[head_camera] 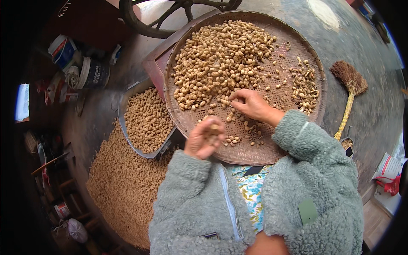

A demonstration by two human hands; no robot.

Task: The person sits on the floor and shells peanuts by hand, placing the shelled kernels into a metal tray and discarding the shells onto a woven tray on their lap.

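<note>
A round woven bamboo tray (242, 158) lies before me. Across its far left part spreads a large pile of unshelled peanuts (220, 60). My left hand (204, 137), blurred, is cupped around a few peanuts (214, 127) above the tray's near left rim. At the near edge of the pile, my right hand (255, 106) has thumb and forefinger close together by the peanuts; whether anything is between them cannot be told. Loose peanuts (233, 140) are scattered between and below the hands. A smaller heap of peanuts and debris (304, 87) lies along the tray's right side.
Left of the tray, a tub (123, 119) full of peanuts stands by a big floor heap of peanuts (127, 191). A reddish wooden surface (156, 65) shows under the tray. A spoked wheel (153, 30) is beyond; a broom (349, 89) lies right. Buckets (92, 73) stand far left.
</note>
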